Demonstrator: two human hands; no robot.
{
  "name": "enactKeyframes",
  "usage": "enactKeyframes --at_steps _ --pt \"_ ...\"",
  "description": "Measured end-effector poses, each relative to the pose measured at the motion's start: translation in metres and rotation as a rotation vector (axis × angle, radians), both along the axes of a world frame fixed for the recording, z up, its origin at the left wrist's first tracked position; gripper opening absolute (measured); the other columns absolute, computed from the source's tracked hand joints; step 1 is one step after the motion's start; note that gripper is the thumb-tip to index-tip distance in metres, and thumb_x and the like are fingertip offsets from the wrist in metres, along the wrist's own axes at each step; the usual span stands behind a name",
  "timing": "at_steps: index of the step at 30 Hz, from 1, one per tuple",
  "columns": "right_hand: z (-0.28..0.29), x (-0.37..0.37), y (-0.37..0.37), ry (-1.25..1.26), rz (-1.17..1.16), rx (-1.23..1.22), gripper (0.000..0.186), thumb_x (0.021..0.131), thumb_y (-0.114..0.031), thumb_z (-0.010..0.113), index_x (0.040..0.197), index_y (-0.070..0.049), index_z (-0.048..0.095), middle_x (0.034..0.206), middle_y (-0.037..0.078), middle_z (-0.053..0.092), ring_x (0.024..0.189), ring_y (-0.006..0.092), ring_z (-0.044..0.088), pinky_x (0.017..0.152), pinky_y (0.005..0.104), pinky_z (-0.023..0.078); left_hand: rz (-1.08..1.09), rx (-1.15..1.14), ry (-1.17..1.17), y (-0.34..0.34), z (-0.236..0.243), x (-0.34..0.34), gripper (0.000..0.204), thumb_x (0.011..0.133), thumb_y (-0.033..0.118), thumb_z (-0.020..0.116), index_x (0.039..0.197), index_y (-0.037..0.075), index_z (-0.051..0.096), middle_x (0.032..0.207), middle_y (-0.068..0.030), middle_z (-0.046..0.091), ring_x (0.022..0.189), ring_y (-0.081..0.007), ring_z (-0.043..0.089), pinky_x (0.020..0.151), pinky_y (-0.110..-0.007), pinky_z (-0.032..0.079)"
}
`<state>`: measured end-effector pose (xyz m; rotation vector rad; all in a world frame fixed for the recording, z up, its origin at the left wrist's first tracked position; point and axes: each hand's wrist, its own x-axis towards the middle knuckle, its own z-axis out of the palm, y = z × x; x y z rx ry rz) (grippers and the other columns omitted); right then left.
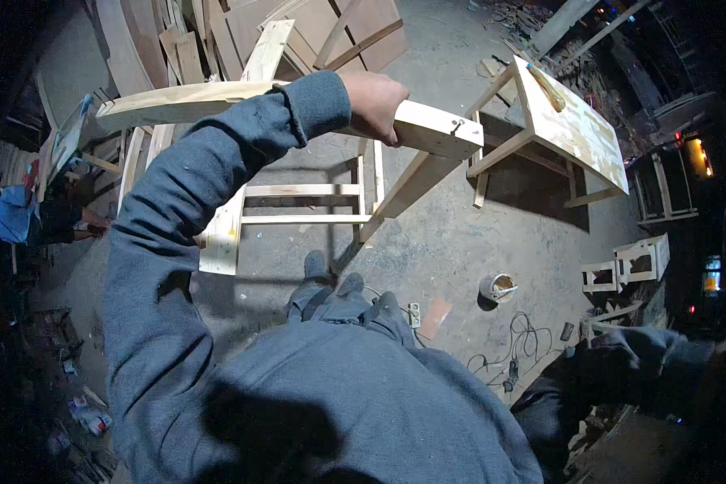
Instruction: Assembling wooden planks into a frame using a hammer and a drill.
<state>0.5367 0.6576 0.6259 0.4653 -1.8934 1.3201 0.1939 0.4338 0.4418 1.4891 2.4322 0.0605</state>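
My left hand (375,105) is closed over the top of a pale wooden rail (437,127), close to its right end. Dark screws or nails show on that end. The rail belongs to a standing wooden frame (302,191) with a long curved piece (173,98) at the left, upright legs and thin crossbars below. A flat board (221,242) slants down at the frame's near left side. My right arm (621,363) reaches out sideways to the right, its sleeve fading into darkness at the rim. That hand's fingers and anything in them are lost in the dark.
A small table (577,121) with a smeared top stands at the right. On the floor are a bucket (498,288), a looped cable (524,339) and a power strip (415,315). Boards (242,40) lean at the back. Another person (36,216) is at the far left.
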Motion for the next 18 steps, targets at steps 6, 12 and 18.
enactKeyframes --at_steps 6,12,18 --pt "-0.172 -0.064 -0.037 -1.020 -0.370 0.375 0.019 0.092 -0.018 0.059 0.101 -0.002 0.051 0.075 0.023 0.059 0.064 0.0332 0.060 0.058 0.0419 0.046 -0.020 0.002 -0.021 -0.002 0.002 0.001 0.060 0.066 0.035 0.081 0.109 -0.001 0.060 0.098 -0.0205 0.067 0.092 -0.0352 0.066 0.078 -0.043 0.053" --pt "-0.103 -0.007 0.036 -0.425 -0.545 -0.240 0.017 0.099 -0.021 0.047 0.105 -0.006 0.054 0.079 0.001 0.053 0.065 0.0079 0.050 0.058 0.0228 0.041 -0.004 0.039 -0.016 -0.003 0.002 0.001 0.055 0.064 0.041 0.079 0.097 -0.001 0.067 0.091 -0.0212 0.069 0.086 -0.0348 0.067 0.077 -0.042 0.054" --pt "-0.030 0.016 0.027 -0.174 -0.372 0.134 0.028 0.093 -0.028 0.055 0.109 -0.006 0.059 0.092 0.010 0.061 0.100 0.0220 0.058 0.089 0.0361 0.047 0.027 -0.032 0.016 0.002 0.003 0.002 0.059 0.068 0.038 0.078 0.110 0.001 0.060 0.098 -0.0180 0.068 0.091 -0.0340 0.066 0.078 -0.042 0.053"
